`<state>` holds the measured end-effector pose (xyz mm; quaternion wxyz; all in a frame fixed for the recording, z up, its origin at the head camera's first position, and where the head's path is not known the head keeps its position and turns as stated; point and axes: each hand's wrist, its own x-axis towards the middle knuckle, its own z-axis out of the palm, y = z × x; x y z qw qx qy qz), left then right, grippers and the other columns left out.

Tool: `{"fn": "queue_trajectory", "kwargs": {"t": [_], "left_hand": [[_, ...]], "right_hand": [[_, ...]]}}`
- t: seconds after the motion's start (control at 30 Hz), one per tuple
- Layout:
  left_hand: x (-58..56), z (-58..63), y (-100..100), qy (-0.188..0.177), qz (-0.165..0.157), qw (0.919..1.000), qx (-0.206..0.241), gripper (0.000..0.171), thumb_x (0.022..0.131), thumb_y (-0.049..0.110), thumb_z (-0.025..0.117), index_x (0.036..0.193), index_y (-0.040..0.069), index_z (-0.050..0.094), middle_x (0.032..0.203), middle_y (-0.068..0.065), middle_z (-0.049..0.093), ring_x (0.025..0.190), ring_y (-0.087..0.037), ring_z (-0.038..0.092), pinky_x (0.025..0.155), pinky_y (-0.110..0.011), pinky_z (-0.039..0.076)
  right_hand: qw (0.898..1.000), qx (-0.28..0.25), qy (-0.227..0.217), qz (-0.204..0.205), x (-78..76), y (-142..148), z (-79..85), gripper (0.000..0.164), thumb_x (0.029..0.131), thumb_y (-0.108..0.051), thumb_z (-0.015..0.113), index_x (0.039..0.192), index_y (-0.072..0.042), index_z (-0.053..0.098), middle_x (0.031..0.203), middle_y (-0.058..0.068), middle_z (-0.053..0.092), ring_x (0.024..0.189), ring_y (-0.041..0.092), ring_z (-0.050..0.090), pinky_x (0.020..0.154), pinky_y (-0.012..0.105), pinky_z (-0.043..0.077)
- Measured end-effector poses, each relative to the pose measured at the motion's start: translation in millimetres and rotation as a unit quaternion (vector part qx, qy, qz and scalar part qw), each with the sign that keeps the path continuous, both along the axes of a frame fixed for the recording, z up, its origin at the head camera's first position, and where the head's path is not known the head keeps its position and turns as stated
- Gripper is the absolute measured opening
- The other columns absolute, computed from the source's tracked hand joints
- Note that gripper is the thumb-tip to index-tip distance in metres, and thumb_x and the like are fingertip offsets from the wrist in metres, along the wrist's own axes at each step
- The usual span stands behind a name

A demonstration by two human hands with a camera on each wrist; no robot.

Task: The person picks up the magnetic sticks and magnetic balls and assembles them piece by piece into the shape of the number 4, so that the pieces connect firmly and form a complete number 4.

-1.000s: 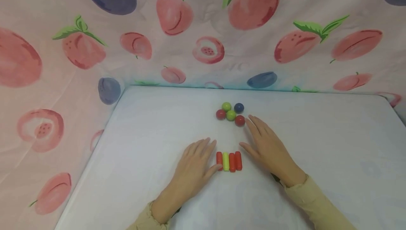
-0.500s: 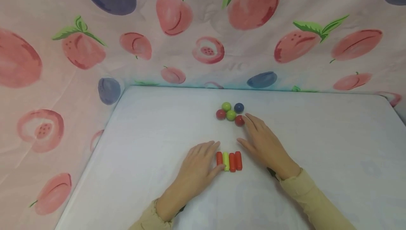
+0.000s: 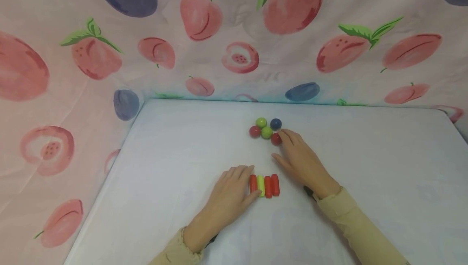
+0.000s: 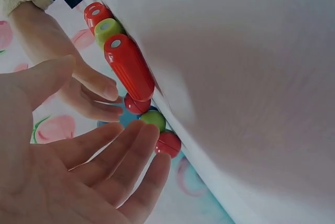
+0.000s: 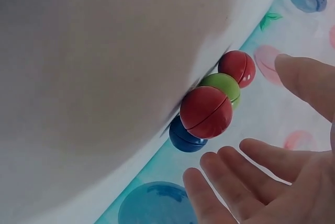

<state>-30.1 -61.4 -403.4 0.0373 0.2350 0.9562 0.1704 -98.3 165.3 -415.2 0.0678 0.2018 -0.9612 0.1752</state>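
Observation:
Several short rods stand side by side on the white table: a red rod [image 3: 253, 181] at the left, a yellow-green rod [image 3: 261, 183], then two more red rods [image 3: 268, 187]. My left hand [image 3: 228, 194] is beside the leftmost one, fingers extended; its thumb reaches over the near ends in the head view, though contact is unclear. Farther back lie several balls: two green balls [image 3: 267, 132], a blue ball [image 3: 276, 123] and two red balls [image 3: 254, 131]. My right hand [image 3: 305, 163] is by the nearer red ball [image 5: 205, 112], fingers loosely extended and gripping nothing.
The white table [image 3: 168, 143] runs back to a pink fruit-printed cloth [image 3: 234, 21], which also hangs along the left side. Bare table surface lies between the rods and the balls.
My right hand has shifted slightly left and back, so its fingertips now overlap the near red ball in view. My left hand has moved slightly right and nearer. Rods and balls have stayed put.

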Motion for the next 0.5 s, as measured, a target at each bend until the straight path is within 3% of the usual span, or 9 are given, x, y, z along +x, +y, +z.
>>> {"fn": "queue_trajectory", "kwargs": {"t": [0.5], "left_hand": [[-1.3, -1.2, 4.3, 0.009, -0.013, 0.9999, -0.002, 0.052, 0.088, 0.037, 0.075, 0.129, 0.007, 0.062, 0.116, -0.005, 0.065, 0.098, -0.017, 0.060, 0.088, -0.029, 0.052]], "right_hand": [[1.000, 0.024, -0.016, 0.001, -10.5, -3.8, -2.6, 0.064, 0.089, -0.019, 0.075, 0.140, 0.006, 0.046, 0.138, 0.022, 0.050, 0.128, 0.035, 0.048, 0.108, 0.047, 0.043]]}}
